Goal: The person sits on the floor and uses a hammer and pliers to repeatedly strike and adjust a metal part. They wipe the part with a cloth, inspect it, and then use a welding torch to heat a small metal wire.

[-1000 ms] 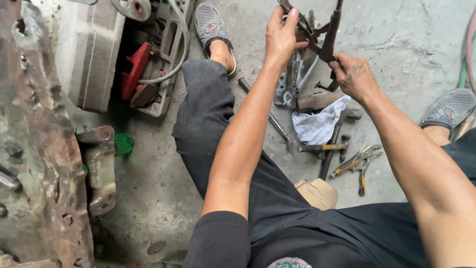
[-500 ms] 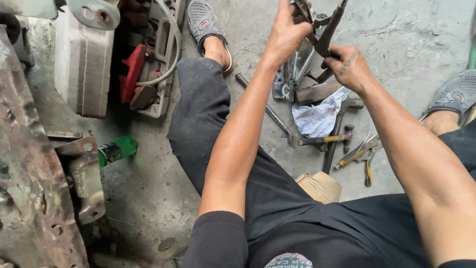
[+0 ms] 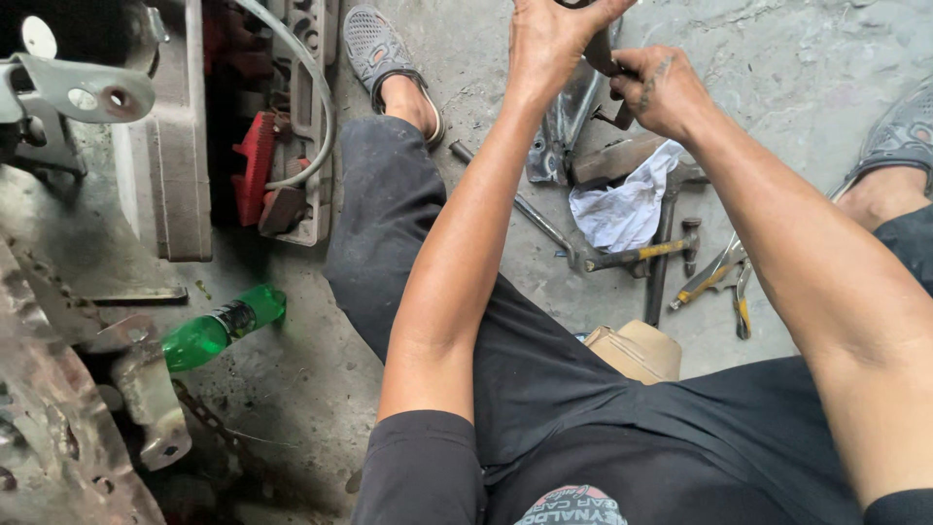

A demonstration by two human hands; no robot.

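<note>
Landmark: a white rag (image 3: pixel 622 209) lies crumpled on the concrete floor (image 3: pixel 807 58).
Far left of the rag: a green bottle (image 3: pixel 219 329) lies on its side beside rusted machine parts (image 3: pixel 58 408).
Left hand (image 3: pixel 554 39): above the rag, fingers closed around a dark metal tool (image 3: pixel 601 53) at the frame's top edge.
Right hand (image 3: pixel 661 92): just above the rag, clenched on the same tool's lower part.
Right of the rag: yellow-handled pliers (image 3: pixel 714 282) rest on the floor.
</note>
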